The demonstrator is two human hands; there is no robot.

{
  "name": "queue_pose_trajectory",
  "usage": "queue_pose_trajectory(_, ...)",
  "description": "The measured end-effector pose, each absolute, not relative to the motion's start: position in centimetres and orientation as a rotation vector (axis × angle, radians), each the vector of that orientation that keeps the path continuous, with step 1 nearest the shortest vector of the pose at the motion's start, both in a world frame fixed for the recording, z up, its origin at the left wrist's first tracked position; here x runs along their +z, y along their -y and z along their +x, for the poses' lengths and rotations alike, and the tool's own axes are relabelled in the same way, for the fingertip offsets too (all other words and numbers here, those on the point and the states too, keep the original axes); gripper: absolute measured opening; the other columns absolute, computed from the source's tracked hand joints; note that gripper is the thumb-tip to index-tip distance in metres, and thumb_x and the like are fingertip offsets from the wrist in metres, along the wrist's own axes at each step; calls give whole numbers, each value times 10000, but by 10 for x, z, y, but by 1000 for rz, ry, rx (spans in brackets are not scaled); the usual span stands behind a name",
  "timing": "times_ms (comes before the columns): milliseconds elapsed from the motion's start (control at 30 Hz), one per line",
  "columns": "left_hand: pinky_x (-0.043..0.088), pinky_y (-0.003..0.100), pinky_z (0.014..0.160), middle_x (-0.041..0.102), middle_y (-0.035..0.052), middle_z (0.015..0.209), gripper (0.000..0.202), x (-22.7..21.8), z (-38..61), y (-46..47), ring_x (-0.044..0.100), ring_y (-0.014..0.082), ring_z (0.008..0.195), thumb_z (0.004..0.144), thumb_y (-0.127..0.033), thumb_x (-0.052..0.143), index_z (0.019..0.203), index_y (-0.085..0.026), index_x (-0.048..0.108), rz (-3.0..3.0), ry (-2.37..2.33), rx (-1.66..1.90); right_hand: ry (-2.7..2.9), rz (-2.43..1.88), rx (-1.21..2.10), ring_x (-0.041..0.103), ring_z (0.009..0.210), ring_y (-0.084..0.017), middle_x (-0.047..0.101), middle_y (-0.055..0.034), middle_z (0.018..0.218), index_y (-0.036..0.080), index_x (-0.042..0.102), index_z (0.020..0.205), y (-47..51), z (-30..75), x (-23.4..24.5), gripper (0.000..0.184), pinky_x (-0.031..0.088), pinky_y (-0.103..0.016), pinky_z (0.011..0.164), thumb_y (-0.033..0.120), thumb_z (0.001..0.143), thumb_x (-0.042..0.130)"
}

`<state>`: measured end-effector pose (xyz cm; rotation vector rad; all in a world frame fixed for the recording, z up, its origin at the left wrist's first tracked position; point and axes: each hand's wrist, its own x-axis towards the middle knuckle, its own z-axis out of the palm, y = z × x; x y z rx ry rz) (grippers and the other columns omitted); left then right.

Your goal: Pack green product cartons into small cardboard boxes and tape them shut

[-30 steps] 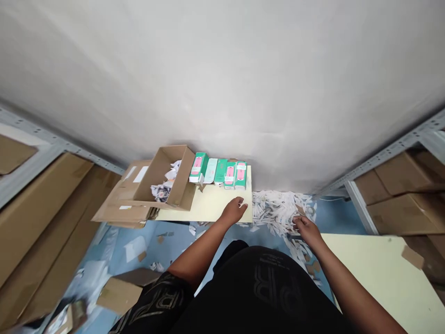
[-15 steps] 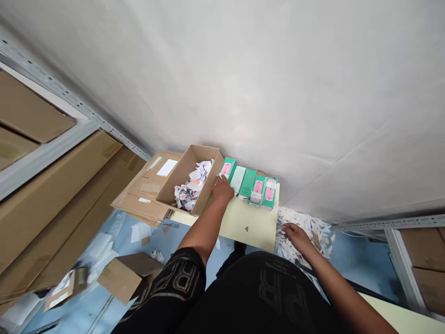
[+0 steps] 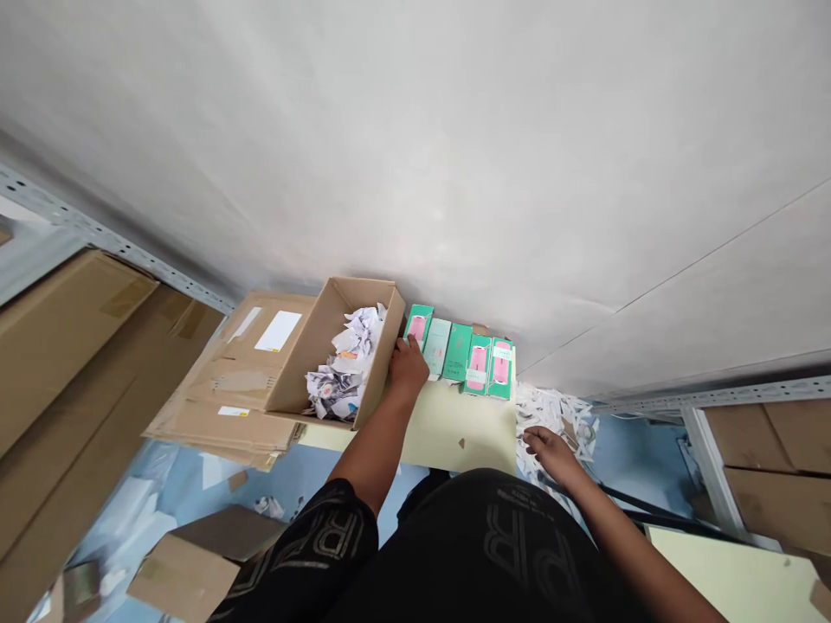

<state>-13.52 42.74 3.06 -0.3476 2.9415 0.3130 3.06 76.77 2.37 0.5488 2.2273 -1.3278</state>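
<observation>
My left hand (image 3: 408, 363) reaches to the near end of a small green box (image 3: 419, 320) with a pink picture on its top. Its fingers are bent at that end, closed on the box as far as I can see; the palm hides part of the contact. This box lies flat at the left of a row of similar boxes, between a large carton (image 3: 375, 381) and a pale green box (image 3: 437, 346). Farther right lie a plain green box (image 3: 458, 350) and two pink-pictured ones (image 3: 478, 363). My right hand (image 3: 550, 452) hangs beyond the table's right edge, fingers loosely bent and apart, nothing in it.
The open carton holds crumpled paper (image 3: 347, 363). Left of it are stacked flattened cartons (image 3: 260, 346). The pale yellow table (image 3: 434, 424) stands against a grey wall (image 3: 454, 173). Paper scraps (image 3: 564, 415) heap at the right; an open box (image 3: 195, 562) sits on the blue floor.
The view has shifted, so the table and cartons appear farther left and lower. My left hand remains at the leftmost green box, which keeps its place in the row. My right hand stays empty.
</observation>
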Motion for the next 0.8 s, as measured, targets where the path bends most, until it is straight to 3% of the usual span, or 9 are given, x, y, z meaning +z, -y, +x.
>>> queue_pose_trajectory(133,464,478,1014,469,293,1477,740,57,-129,-415,581,406,1216,850,-217,561,1547,-42,383,-275,-2947,594,-2231,591,-1344,744,870,-270,771,-49,929,228,708,984,-764,37,23,430,529,-347,723,592,791,587)
queue_pose_trajectory(300,507,432,985,561,177,1463,704,99,-121,-413,621,337,1202,814,-345,703,1470,-187,502,-268,-2704,1166,-2219,646,-1410,743,858,-250,770,-49,950,240,698,978,-758,47,24,398,539,-343,735,575,801,576)
queue_pose_trajectory(467,561,335,803,708,120,1256,595,120,-109,-465,707,251,976,777,-361,730,1324,-175,587,-114,-1917,1786,-2229,741,-1516,744,908,-253,769,-64,1019,231,671,1081,-759,57,43,432,552,-345,753,575,838,575)
queue_pose_trajectory(600,555,296,707,756,120,1057,518,129,-77,-534,706,201,790,729,-355,780,1176,-142,630,-126,-1402,1890,-2197,846,-1721,748,955,-256,744,-108,1175,231,593,1284,-769,67,64,496,582,-376,793,522,886,541)
queue_pose_trajectory(700,541,274,649,758,115,984,463,136,-42,-584,697,192,745,722,-359,802,1102,-139,653,-113,-1218,1821,-2626,796,-1603,704,1106,-291,612,-152,1434,244,418,1510,-790,89,77,701,571,-471,928,423,860,608)
queue_pose_trajectory(800,535,280,637,757,113,945,467,143,-1,-629,699,204,733,742,-387,806,1114,-143,666,-6,-1098,1663,-3229,548,-1057,459,1437,-367,359,-161,1650,222,291,1611,-826,130,90,866,397,-577,1156,279,831,662)
